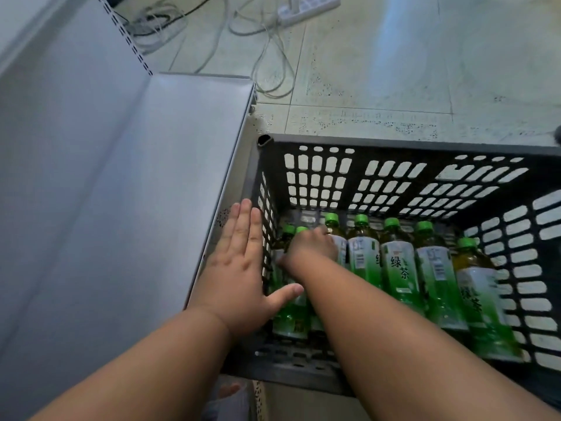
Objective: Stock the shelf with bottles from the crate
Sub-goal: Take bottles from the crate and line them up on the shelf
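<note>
A dark slotted plastic crate stands on the floor to the right of a white metal shelf. Inside the crate lie several green-tea bottles with green caps and white-green labels, leaning in a row. My right hand reaches down into the crate's left part and its fingers curl round a bottle near its neck. My left hand lies flat with straight fingers on the crate's left rim, the thumb spread toward the bottles.
The shelf board is bare, with a perforated upright at its back. A white power strip and loose cables lie on the tiled floor behind the crate.
</note>
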`<action>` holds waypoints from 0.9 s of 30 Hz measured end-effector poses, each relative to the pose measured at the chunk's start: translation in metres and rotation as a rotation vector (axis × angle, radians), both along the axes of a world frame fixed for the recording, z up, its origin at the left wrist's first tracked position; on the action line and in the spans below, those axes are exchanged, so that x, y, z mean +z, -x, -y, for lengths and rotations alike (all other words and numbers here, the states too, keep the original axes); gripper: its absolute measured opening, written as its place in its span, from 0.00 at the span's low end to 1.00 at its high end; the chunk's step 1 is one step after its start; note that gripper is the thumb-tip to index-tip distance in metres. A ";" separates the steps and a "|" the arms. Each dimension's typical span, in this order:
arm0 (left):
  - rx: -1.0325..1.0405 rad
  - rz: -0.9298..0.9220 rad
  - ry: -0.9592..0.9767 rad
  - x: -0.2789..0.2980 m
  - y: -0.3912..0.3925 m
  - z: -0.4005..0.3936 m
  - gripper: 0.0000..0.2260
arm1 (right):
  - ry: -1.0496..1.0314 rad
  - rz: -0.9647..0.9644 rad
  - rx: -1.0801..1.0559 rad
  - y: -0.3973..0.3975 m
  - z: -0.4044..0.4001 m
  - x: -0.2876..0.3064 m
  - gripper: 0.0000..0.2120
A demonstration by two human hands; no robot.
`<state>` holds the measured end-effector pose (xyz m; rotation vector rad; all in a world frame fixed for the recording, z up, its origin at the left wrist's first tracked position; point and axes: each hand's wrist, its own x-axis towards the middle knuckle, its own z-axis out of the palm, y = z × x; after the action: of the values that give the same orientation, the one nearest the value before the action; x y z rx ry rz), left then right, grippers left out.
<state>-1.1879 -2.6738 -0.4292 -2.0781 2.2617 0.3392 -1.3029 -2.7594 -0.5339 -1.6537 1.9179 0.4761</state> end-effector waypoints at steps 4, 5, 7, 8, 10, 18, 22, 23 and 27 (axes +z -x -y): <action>0.005 -0.004 -0.035 0.004 0.001 0.002 0.56 | 0.022 0.273 -0.206 0.012 -0.008 0.009 0.52; 0.004 0.009 -0.059 0.006 0.001 0.002 0.57 | 0.014 0.369 -0.258 0.019 -0.011 0.017 0.50; 0.000 0.028 -0.122 0.012 0.003 0.003 0.58 | 0.026 0.538 -0.332 0.037 -0.020 0.041 0.48; 0.004 0.018 -0.167 0.018 0.004 0.004 0.59 | 0.060 0.580 -0.327 0.046 -0.024 0.057 0.48; 0.040 -0.068 -0.248 0.040 0.006 0.006 0.60 | 0.177 0.629 -0.263 0.063 -0.031 0.099 0.44; 0.349 -0.667 0.054 0.191 -0.008 -0.043 0.54 | 0.642 0.900 0.126 0.068 -0.044 0.348 0.30; 0.411 -0.687 0.243 0.252 -0.042 -0.097 0.61 | 0.695 0.953 0.354 0.017 -0.085 0.441 0.30; 0.444 -0.695 0.276 0.264 -0.053 -0.113 0.60 | 0.704 0.976 0.406 0.000 -0.100 0.457 0.30; 0.610 -0.680 0.368 0.291 -0.098 -0.173 0.52 | 0.671 1.108 0.531 -0.070 -0.151 0.489 0.31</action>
<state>-1.0901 -2.5012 -0.1381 -3.2457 1.9908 0.8136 -1.2332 -2.6084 -0.0448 -2.1370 0.8022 -0.8597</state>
